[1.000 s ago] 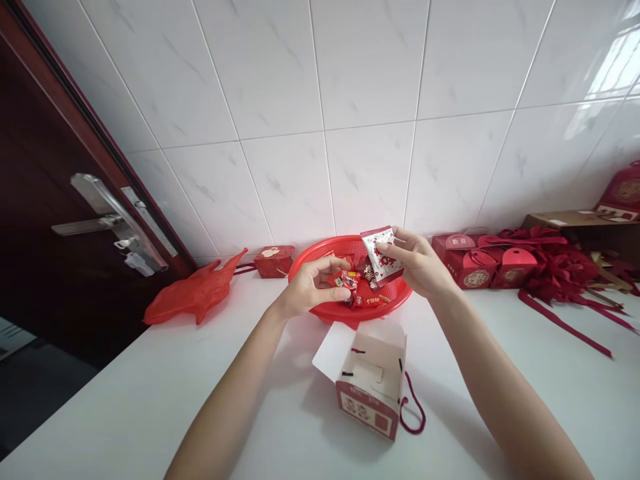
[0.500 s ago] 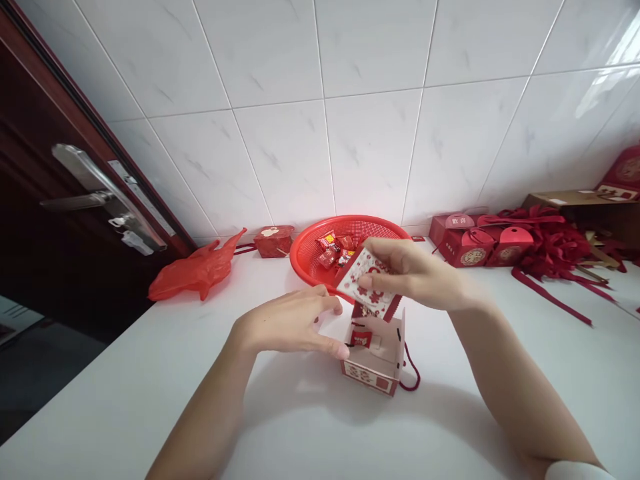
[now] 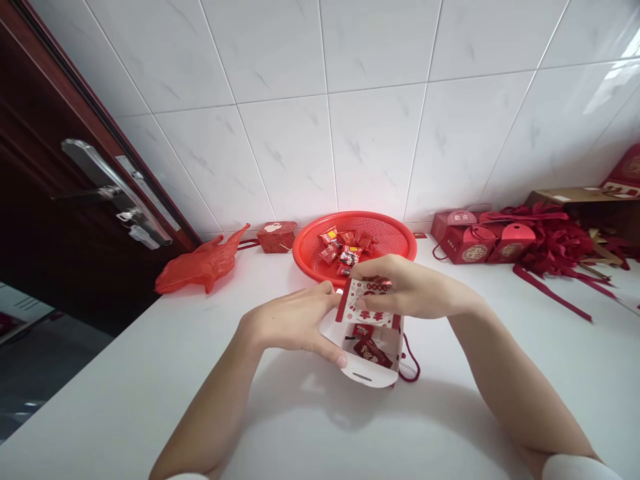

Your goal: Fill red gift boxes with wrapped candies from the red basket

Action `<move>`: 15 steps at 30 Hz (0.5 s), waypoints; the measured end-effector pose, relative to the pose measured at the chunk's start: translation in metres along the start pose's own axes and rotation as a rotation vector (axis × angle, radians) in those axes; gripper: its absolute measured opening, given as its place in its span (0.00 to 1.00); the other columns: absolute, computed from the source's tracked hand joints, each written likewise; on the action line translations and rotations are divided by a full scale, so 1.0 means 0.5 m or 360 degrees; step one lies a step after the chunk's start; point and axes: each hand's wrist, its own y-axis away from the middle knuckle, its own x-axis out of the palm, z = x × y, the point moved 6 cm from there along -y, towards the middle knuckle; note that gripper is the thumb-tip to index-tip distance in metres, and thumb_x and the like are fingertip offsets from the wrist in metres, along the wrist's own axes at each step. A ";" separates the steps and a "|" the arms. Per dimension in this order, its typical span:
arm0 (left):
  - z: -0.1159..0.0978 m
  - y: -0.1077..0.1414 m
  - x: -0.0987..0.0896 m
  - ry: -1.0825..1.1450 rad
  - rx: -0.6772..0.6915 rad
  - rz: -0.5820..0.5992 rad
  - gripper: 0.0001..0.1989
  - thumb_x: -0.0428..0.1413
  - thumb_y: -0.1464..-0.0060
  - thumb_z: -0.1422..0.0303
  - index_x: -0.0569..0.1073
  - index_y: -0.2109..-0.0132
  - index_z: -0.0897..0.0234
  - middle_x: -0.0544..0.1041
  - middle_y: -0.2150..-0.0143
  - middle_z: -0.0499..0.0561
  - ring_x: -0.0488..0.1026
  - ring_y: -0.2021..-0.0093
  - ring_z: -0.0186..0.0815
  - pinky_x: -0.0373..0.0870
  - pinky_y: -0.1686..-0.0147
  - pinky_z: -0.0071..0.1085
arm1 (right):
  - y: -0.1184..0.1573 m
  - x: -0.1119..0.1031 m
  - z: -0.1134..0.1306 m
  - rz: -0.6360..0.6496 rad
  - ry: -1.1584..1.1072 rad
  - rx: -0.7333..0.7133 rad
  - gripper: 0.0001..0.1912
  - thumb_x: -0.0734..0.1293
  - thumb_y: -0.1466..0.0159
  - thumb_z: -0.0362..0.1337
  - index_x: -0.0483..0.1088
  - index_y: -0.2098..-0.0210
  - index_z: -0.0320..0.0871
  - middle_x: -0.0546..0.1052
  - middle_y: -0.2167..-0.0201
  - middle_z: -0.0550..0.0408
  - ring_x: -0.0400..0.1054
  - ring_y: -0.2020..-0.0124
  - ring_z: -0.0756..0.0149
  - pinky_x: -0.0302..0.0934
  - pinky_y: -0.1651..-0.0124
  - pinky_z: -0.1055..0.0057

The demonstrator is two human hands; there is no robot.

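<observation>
A small open gift box (image 3: 369,371) stands on the white table in front of me, its front flap folded outward and a dark red cord at its right side. Red packets (image 3: 373,350) lie inside it. Over the box, my right hand (image 3: 405,287) pinches a white and red printed packet (image 3: 373,303) between thumb and fingers. My left hand (image 3: 300,323) is at the box's left side, thumb on the front flap edge and fingers at the far left side, thumb and fingers apart. Behind both hands sits a red plastic basket (image 3: 305,248) with several wrapped candies (image 3: 350,255).
A red plastic bag (image 3: 200,267) and a small red box (image 3: 277,238) are at the back left. At the back right are red gift boxes (image 3: 470,245), a heap of red ribbons (image 3: 555,243) and a cardboard box (image 3: 575,194). A tiled wall closes the far side.
My right hand has come down closer to the box with the white packet. A dark red packet now shows inside the box. The front flap has swung into view under my left thumb.
</observation>
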 end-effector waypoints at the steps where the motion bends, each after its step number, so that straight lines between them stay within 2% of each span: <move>1: 0.001 0.000 0.000 -0.0006 -0.0024 0.0004 0.38 0.66 0.56 0.45 0.72 0.40 0.52 0.74 0.44 0.53 0.70 0.42 0.53 0.68 0.46 0.39 | -0.004 0.007 -0.002 0.0046 -0.0008 -0.0010 0.06 0.65 0.37 0.31 0.64 0.71 0.41 0.65 0.75 0.62 0.55 0.75 0.73 0.50 0.73 0.73; 4: 0.006 0.002 0.003 -0.0072 -0.0154 0.0051 0.38 0.64 0.56 0.42 0.72 0.42 0.55 0.73 0.45 0.54 0.71 0.45 0.51 0.69 0.49 0.38 | -0.010 0.032 -0.015 0.0269 0.0077 0.0019 0.05 0.63 0.39 0.26 0.68 0.67 0.41 0.69 0.73 0.60 0.58 0.74 0.72 0.52 0.72 0.73; 8: 0.013 0.007 0.007 -0.0185 -0.0362 0.0150 0.38 0.62 0.56 0.39 0.73 0.44 0.59 0.72 0.48 0.55 0.71 0.49 0.50 0.69 0.53 0.36 | -0.002 0.055 -0.051 0.0611 0.0515 0.0253 0.10 0.61 0.38 0.25 0.72 0.64 0.41 0.74 0.69 0.55 0.63 0.71 0.68 0.52 0.71 0.72; 11: 0.012 0.009 0.008 -0.0200 -0.0386 0.0158 0.39 0.62 0.56 0.39 0.72 0.43 0.59 0.71 0.48 0.54 0.70 0.49 0.49 0.68 0.55 0.35 | 0.002 0.051 -0.067 0.0591 0.0804 0.0412 0.10 0.60 0.36 0.28 0.73 0.61 0.42 0.76 0.67 0.52 0.66 0.68 0.64 0.51 0.70 0.70; 15: 0.011 0.010 0.008 -0.0210 -0.0378 0.0135 0.41 0.62 0.57 0.39 0.72 0.42 0.60 0.72 0.48 0.54 0.71 0.50 0.48 0.68 0.58 0.34 | 0.005 0.041 -0.054 0.0443 0.0890 0.0427 0.09 0.61 0.35 0.29 0.73 0.61 0.43 0.76 0.66 0.51 0.66 0.68 0.63 0.50 0.70 0.69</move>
